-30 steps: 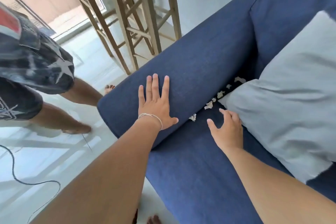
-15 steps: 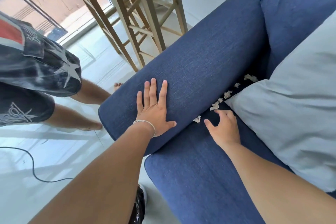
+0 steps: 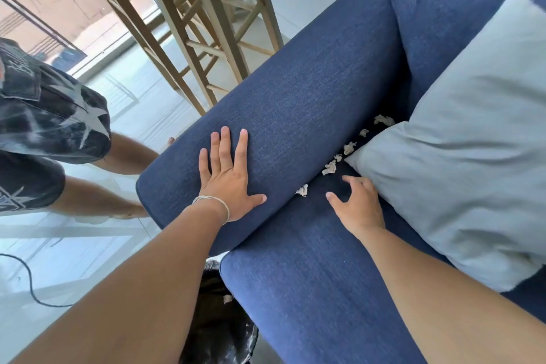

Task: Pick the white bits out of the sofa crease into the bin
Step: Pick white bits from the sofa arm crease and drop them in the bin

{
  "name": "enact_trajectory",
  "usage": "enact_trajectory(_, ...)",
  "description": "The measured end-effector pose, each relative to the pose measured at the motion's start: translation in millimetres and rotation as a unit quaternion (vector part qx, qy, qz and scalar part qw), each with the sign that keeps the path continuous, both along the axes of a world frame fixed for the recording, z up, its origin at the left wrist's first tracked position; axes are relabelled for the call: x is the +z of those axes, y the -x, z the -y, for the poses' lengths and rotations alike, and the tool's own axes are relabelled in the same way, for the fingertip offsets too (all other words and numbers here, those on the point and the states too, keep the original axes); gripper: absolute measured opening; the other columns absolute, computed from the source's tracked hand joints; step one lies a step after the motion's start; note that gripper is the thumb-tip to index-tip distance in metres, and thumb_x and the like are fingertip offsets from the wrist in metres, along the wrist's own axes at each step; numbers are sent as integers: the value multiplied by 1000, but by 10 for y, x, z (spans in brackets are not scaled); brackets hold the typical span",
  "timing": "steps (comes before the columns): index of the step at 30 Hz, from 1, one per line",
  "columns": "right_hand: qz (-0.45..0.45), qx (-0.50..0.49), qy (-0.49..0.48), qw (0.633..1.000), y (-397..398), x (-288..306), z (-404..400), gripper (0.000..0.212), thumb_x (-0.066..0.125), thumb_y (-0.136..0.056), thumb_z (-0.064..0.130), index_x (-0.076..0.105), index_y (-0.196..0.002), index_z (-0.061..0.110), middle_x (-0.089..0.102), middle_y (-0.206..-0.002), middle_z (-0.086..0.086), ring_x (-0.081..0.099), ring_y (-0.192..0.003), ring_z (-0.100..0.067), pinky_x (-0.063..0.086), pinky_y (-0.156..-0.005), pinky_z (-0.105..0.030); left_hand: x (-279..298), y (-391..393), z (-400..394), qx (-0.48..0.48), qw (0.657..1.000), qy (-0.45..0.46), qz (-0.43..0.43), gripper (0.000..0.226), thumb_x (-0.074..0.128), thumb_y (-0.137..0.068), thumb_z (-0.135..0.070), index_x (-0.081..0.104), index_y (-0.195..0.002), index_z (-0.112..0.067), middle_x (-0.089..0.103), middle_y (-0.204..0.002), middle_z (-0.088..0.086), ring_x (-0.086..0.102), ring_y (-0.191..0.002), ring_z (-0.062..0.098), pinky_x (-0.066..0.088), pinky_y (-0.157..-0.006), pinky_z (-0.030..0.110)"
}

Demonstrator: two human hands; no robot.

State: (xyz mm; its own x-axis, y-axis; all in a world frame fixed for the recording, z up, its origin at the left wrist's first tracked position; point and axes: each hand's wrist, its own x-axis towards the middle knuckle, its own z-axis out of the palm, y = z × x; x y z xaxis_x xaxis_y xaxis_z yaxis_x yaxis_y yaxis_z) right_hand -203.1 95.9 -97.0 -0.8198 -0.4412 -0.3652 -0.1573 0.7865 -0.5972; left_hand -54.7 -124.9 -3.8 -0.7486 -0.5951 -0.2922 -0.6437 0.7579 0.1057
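Blue sofa (image 3: pixel 310 97), empty hands (image 3: pixel 227 183) splayed

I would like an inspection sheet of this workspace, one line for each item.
Surface: blue sofa, fabric looks sound.
Job's things: white bits strung along the crease; black-lined bin below the sofa's front corner, one bit inside.
Clutter: grey cushion lies beside the crease.
Hands: left hand flat on the armrest; right hand open near the bits, empty.
Cables: black cable on the floor.
Surroundings: wooden stools; another person's legs.
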Motion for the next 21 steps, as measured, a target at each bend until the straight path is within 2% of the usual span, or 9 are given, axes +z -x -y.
enact_trajectory(4, 16, 5, -11, 1000, 46, -39, -9, 59, 66, -88, 45, 50, -140, 21, 48, -137, -3, 43, -132, -20, 41, -100, -33, 114, 28, -52, 12, 1000, 9, 10, 135, 76, -73, -60, -30, -152, -32, -34, -163, 5, -31, -150, 29, -18, -121, 51)
enact_trajectory(5, 17, 5, -13, 1000, 59, -59, 11, 59, 66, -89, 45, 50, -140, 20, 48, -137, -4, 43, -132, -21, 41, -100, -34, 116, 23, -127, 28, 999, 24, -29, 127, 74, -75, -58, -19, -156, -31, -24, -166, 7, -24, -153, 30, -15, -122, 50)
enact_trajectory(7, 10, 3, -21, 1000, 100, -133, 79, 59, 66, -89, 44, 51, -140, 19, 51, -135, -7, 44, -131, -25, 40, -104, -38, 51, 8, -490, 60, 978, 37, -197, 92, 68, -79, -50, 23, -155, -25, 13, -164, 14, 6, -155, 35, 1, -125, 47)
enact_trajectory(9, -12, 13, -43, 999, 153, -215, 172, 58, 66, -88, 45, 53, -138, 18, 54, -132, -10, 46, -128, -29, 40, -106, -40, -163, 6, -1066, 73, 951, -34, -298, 50, 64, -84, -41, 53, -130, -26, 45, -139, 2, 42, -135, 25, 33, -115, 43)
enact_trajectory(11, -40, 13, -74, 996, 215, -302, 279, 58, 65, -88, 46, 55, -138, 18, 57, -131, -12, 47, -127, -32, 40, -106, -43, -410, 88, -1531, 179, 925, -214, -257, 31, 59, -93, -34, 58, -123, -28, 51, -121, -7, 54, -112, 13, 47, -100, 37)
enact_trajectory(13, -60, -15, -95, 994, 253, -363, 383, 56, 65, -88, 46, 58, -135, 18, 58, -131, -14, 49, -126, -34, 40, -106, -43, -676, 240, -1669, 286, 895, -293, -177, 35, 54, -99, -33, 55, -132, -25, 59, -121, -2, 58, -113, 17, 47, -101, 36)
enact_trajectory(15, -85, -51, -110, 989, 247, -440, 486, 50, 65, -87, 46, 63, -129, 20, 58, -127, -15, 50, -123, -36, 40, -103, -42, -938, 421, -1597, 349, 880, -297, -121, 44, 51, -100, -37, 50, -141, -22, 65, -127, 5, 55, -124, 26, 43, -102, 35)
enact_trajectory(17, -106, -84, -123, 983, 213, -503, 566, 43, 66, -86, 46, 68, -122, 23, 58, -123, -14, 49, -120, -35, 39, -100, -42, -1101, 594, -1446, 407, 862, -281, -110, 45, 52, -98, -41, 53, -138, -19, 64, -132, 8, 55, -125, 33, 43, -99, 38)
enact_trajectory(21, -117, -141, -105, 977, 143, -584, 633, 26, 67, -86, 40, 72, -109, 29, 56, -118, -10, 48, -118, -33, 37, -97, -43, -1335, 697, -1186, 486, 823, -269, -120, 42, 58, -89, -56, 72, -105, -19, 74, -110, 6, 67, -106, 32, 52, -90, 35)
